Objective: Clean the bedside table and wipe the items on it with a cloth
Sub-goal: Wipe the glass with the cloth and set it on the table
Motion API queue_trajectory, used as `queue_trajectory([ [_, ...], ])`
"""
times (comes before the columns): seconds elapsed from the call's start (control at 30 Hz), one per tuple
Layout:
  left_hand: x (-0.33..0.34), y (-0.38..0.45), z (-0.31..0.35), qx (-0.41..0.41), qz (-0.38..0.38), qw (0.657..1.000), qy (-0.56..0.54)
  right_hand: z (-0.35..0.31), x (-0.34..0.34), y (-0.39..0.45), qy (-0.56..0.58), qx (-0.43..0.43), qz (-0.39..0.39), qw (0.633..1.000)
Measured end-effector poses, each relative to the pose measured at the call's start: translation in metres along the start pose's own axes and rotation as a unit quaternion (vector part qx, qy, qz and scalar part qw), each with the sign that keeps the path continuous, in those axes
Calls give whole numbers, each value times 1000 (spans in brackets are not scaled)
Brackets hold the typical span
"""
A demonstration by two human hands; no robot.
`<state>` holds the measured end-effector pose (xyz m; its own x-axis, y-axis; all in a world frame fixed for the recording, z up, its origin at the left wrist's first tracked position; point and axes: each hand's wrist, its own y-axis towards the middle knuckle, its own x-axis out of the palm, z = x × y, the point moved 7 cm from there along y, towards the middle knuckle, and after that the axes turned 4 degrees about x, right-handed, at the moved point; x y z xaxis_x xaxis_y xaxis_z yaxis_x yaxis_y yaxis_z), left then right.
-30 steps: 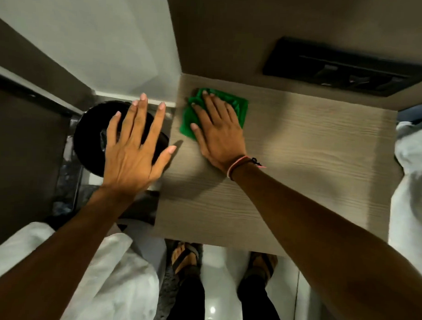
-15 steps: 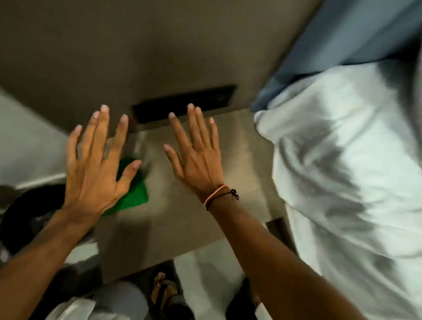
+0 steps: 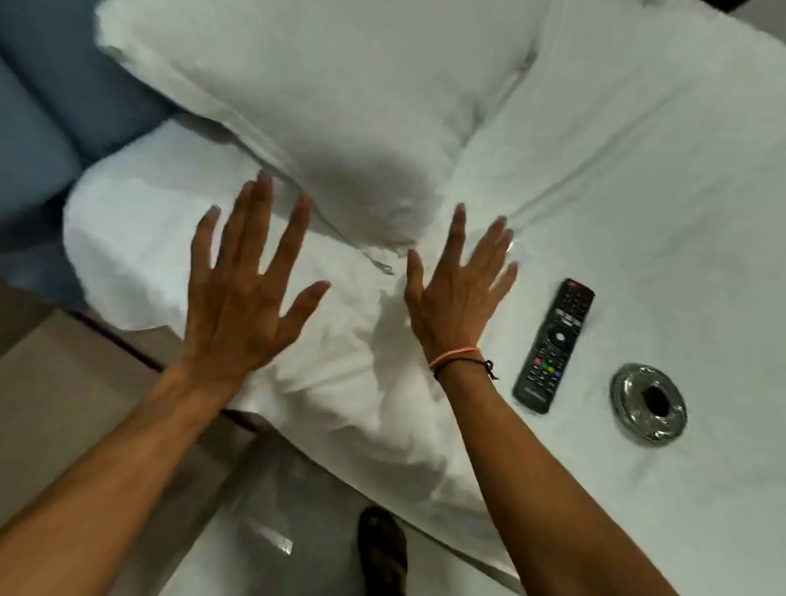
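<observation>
My left hand (image 3: 244,288) and my right hand (image 3: 460,291) hover with spread fingers over a white bed, both holding nothing. A black remote control (image 3: 554,343) lies on the sheet just right of my right wrist. Further right sits a round glass ashtray (image 3: 649,408) with a dark centre. Only a corner of the bedside table (image 3: 27,374) shows at the lower left. The green cloth is out of view.
A large white pillow (image 3: 327,95) lies at the head of the bed (image 3: 654,173), against a blue headboard (image 3: 41,98). The white floor (image 3: 293,539) and my sandalled foot (image 3: 382,560) show below the bed's edge.
The view has swung right from the bedside table to the bed. My right hand left the green cloth on the table, and both hands now hang open over the sheet.
</observation>
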<state>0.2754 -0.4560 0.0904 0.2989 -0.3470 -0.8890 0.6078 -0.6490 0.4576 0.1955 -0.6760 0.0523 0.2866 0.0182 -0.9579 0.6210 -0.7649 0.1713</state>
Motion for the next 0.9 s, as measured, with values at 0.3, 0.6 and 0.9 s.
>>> queue_trajectory([
  [0.3, 51, 6, 53, 30, -29, 999, -27, 55, 20, 22, 309, 148, -29, 939],
  [0.6, -28, -148, -123, -169, -8, 986, 5, -106, 5, -118, 567, -46, -148, 809],
  [0.9, -100, -466, -287, -462, -214, 856, 87, -316, 94, -383, 685, 182, -568, 418],
])
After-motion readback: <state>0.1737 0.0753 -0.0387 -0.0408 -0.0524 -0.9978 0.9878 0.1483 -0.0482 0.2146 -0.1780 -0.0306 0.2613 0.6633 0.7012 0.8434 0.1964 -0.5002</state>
